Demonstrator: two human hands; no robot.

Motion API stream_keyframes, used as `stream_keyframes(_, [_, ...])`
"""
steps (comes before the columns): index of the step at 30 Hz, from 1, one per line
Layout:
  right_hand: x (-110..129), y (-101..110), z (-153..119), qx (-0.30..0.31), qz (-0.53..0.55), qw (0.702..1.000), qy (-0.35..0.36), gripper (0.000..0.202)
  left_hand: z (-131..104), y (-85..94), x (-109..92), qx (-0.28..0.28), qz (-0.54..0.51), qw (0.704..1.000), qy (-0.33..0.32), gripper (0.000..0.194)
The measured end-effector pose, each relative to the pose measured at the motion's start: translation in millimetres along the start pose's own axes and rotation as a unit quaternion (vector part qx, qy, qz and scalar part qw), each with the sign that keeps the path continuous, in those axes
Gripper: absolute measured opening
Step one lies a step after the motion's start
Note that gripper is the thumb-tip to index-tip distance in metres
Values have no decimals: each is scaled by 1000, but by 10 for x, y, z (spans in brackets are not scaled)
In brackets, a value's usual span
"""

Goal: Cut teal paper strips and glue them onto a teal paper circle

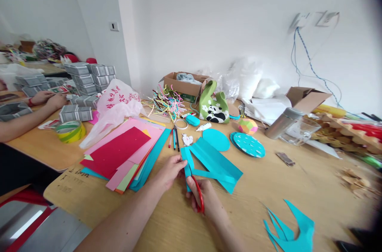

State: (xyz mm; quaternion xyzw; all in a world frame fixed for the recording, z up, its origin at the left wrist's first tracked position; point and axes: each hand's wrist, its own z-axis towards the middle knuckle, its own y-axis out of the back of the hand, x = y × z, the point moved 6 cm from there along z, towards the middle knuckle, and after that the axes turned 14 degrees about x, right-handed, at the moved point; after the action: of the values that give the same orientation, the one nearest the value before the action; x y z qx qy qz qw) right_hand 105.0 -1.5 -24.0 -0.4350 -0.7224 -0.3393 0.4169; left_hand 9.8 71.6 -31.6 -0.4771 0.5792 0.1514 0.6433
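My left hand (173,170) pinches a narrow blue paper strip (185,156) near the middle of the table. My right hand (203,196) is closed round the red handles of the scissors (200,196), whose blades lie at the strip just below my left fingers. A thin strip branches off to the right, over a larger folded blue sheet (215,160). Behind that sheet lies a plain blue disc (216,139), with patterned blue discs (250,144) to its right. Blue paper offcuts (301,230) are at the lower right.
Stacked coloured paper (119,150) lies left, near yellow-green tape (70,131). Pens (174,139), pipe cleaners (168,101), a panda bag (214,105) and a cardboard box (185,85) stand behind. A metal bottle (283,123) is at right. Another person's hands (50,99) are far left.
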Motion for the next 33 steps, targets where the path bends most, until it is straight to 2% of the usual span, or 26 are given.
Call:
stream_keyframes(15, [-1, 5, 9, -1, -3, 1000, 5, 67, -21, -71, -8, 27, -8, 1000, 10, 35])
stream_keyframes(21, [-8, 24, 26, 0, -12, 1000, 13, 69, -13, -46, 6, 20, -6, 1000, 17, 33])
stream_keyframes(28, [-3, -4, 5, 12, -20, 1000, 5, 70, 15, 47, 28, -13, 10, 1000, 17, 26])
stream_keyframes(33, [-16, -4, 6, 0, -11, 1000, -4, 67, -1, 12, 32, 0, 14, 1000, 22, 28])
